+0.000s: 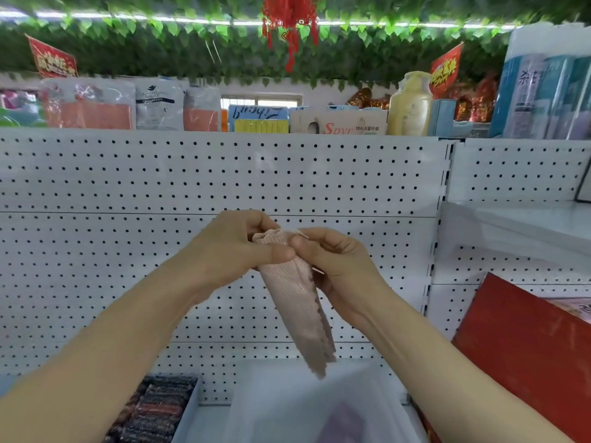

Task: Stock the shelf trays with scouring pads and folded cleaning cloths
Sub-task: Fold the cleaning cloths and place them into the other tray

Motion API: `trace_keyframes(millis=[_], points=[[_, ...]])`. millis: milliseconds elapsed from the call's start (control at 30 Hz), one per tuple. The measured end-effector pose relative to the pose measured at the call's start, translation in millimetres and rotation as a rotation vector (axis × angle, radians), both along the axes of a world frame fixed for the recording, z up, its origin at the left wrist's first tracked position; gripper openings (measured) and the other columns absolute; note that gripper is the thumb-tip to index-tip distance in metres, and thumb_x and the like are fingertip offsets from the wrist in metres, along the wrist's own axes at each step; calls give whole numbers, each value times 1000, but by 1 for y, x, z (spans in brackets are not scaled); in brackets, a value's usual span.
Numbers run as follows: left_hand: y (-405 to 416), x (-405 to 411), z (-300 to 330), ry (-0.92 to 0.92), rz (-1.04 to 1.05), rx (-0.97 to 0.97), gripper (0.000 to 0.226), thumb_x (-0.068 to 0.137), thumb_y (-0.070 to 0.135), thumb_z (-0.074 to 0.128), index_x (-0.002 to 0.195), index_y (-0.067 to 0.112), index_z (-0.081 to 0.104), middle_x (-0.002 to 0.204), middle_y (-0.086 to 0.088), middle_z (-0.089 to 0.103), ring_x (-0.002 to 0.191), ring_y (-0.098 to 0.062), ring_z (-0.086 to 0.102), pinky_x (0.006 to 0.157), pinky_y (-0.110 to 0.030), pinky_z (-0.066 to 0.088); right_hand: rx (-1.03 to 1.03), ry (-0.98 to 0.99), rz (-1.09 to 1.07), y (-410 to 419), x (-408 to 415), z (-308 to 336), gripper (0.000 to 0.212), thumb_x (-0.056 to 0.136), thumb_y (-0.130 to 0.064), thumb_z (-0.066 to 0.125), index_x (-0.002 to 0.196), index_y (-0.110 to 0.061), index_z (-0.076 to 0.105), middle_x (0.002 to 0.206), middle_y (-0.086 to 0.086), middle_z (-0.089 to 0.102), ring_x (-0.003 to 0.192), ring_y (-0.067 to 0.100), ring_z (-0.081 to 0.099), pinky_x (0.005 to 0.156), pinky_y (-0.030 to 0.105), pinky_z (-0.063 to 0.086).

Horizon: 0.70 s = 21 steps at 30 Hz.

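Pale pink ribbed cleaning cloth (295, 298), folded narrow, hanging tilted from its pinched top end, dark scouring pads (153, 414) packed in tray (185, 417) lower left

The scene is bright and evenly lit by a tube light (224, 20) running along the ceiling. Shadows are soft and weak. The wide lens bends the pegboard (192, 174) lines near the edges. Bottom and corners look blurred.
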<state>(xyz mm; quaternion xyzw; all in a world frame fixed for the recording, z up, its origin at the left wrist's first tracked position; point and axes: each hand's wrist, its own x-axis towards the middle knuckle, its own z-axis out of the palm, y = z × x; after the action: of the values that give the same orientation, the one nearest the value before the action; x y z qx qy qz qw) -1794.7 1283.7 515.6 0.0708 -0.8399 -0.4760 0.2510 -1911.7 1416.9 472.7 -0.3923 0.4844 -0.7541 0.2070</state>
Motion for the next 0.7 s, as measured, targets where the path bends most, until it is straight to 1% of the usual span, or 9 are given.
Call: trace_keyframes(millis=[67, 167, 267, 333, 433, 467, 533, 600, 700], points=[[-2, -3, 6, 8, -22, 29, 19, 79, 14, 80, 88, 4, 66, 80, -4, 69, 74, -12, 65, 67, -18, 54, 7, 25, -19, 3, -4, -4, 43, 73, -27, 80, 113, -17, 68, 98, 13, 71, 89, 27, 64, 84, 39, 50], [-7, -11, 13, 6, -59, 130, 15, 81, 14, 77, 86, 8, 65, 83, -5, 71, 77, -15, 69, 77, -29, 59, 153, 130, -15, 8, -7, -22, 61, 75, -30, 83, 129, -25, 54, 107, 0, 73, 102, 17, 70, 91, 32, 56], [-10, -14, 16, 8, -43, 175, 15, 77, 16, 78, 85, 10, 67, 85, -3, 73, 79, -14, 70, 76, -31, 58, 206, 83, -64, 9, -1, -50, 62, 71, -24, 86, 124, -26, 52, 108, 1, 74, 102, 15, 70, 82, 25, 56], [-12, -13, 17, 17, -60, 230, 21, 73, 18, 77, 89, 8, 68, 87, -3, 75, 81, -14, 72, 73, -29, 61, 181, 35, -58, 8, 2, -67, 55, 75, -15, 83, 119, -20, 50, 107, 4, 74, 98, 18, 70, 78, 25, 55], [-16, -11, 19, 29, -64, 294, 27, 76, 15, 75, 99, 4, 68, 94, -4, 77, 83, -13, 74, 66, -23, 59, 240, 84, -48, 7, 9, -86, 52, 80, -11, 81, 118, -20, 46, 103, 6, 73, 88, 19, 68, 70, 25, 54], [-18, -10, 20, 34, -57, 309, 28, 76, 15, 75, 101, 4, 69, 96, -5, 77, 84, -13, 74, 65, -22, 58, 257, 110, -43, 7, 13, -91, 54, 80, -12, 81, 119, -21, 45, 101, 6, 73, 86, 18, 68, 69, 26, 54], [-20, -10, 20, 50, -44, 340, 30, 74, 16, 75, 101, 5, 70, 98, -5, 77, 87, -14, 74, 66, -22, 59, 280, 145, -59, 5, 18, -102, 57, 78, -15, 81, 122, -25, 46, 102, 1, 73, 89, 16, 69, 76, 28, 56], [-22, -9, 21, 69, -19, 363, 26, 76, 14, 75, 100, 5, 70, 101, -7, 77, 87, -15, 75, 67, -24, 60, 322, 185, -118, 4, 22, -111, 48, 81, -15, 79, 120, -26, 52, 101, -6, 73, 92, 12, 69, 79, 27, 55], [-27, -9, 23, 112, 46, 390, 26, 83, 9, 74, 106, -1, 67, 100, -10, 76, 81, -16, 74, 65, -26, 60, 493, 268, -125, 5, 20, -135, 13, 88, -9, 71, 96, -17, 68, 79, -11, 71, 74, 1, 64, 70, 17, 48]])
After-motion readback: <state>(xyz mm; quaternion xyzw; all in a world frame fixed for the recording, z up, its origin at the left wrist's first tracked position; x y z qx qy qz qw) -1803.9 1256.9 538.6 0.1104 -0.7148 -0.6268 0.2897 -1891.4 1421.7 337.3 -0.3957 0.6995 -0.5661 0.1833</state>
